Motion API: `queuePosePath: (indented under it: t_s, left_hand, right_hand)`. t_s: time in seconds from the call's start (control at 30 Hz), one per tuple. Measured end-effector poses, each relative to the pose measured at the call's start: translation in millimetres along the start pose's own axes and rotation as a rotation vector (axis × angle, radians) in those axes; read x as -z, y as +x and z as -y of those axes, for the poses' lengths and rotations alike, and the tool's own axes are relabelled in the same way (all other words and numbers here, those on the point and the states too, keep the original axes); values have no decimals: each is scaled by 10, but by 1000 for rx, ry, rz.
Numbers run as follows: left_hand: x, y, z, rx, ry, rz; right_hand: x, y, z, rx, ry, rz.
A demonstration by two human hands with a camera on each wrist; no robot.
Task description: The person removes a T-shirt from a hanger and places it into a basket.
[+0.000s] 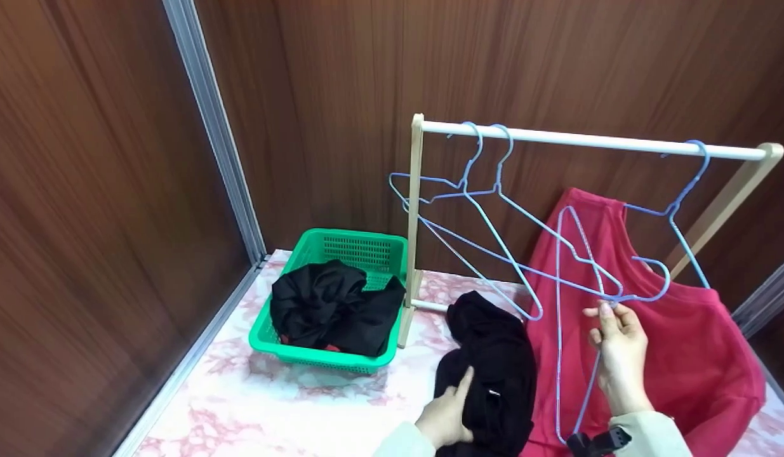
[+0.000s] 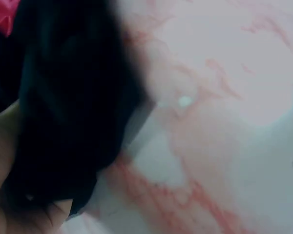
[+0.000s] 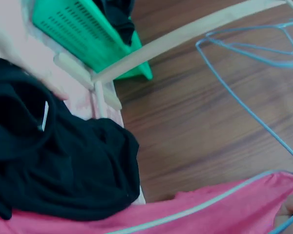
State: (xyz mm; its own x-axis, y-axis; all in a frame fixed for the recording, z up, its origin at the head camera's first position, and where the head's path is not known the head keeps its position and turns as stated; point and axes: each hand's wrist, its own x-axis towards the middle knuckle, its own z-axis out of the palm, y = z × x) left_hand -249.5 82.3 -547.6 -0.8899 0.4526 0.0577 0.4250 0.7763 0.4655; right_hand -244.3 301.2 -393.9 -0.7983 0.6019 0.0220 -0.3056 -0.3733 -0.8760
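Note:
My right hand (image 1: 622,352) pinches a blue wire hanger (image 1: 558,355) just below its hook, and the hook points right. The hanger is turned on its side in front of a red top (image 1: 690,343). On the table, my left hand (image 1: 444,416) grips the edge of a crumpled black shirt (image 1: 493,355), thumb on top. In the left wrist view, fingertips (image 2: 58,212) curl round the dark cloth (image 2: 68,107). A small white tag (image 3: 45,115) shows at the shirt's neck opening in the right wrist view.
A white rail (image 1: 576,138) on wooden posts carries two bare blue hangers (image 1: 503,241) at left and one at right bearing the red top. Left of the rack, a green basket (image 1: 392,254) holds black clothes (image 1: 328,304). Wood-panelled walls (image 1: 341,82) stand behind and left.

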Motion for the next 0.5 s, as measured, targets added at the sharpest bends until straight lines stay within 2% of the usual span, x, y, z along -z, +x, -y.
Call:
queuePosePath:
  t_s: [0.07,0.13,0.3,0.37,0.5]
  left_hand:
    - [14,-5,-5,2,30,42]
    - [13,-19,-12,-5,88,55]
    - [5,-60,18,-50,206,-2]
    - [3,-73,71,-66,192,-40]
    - [21,-108,210,-91,68,-121]
  right_hand:
    - [23,5,9,-4,-63,-7]
    - [40,13,18,-2,-136,-13]
    - [85,44,47,-20,-315,14]
    - [107,53,62,-33,-378,33]
    - [167,57,96,-55,-514,71]
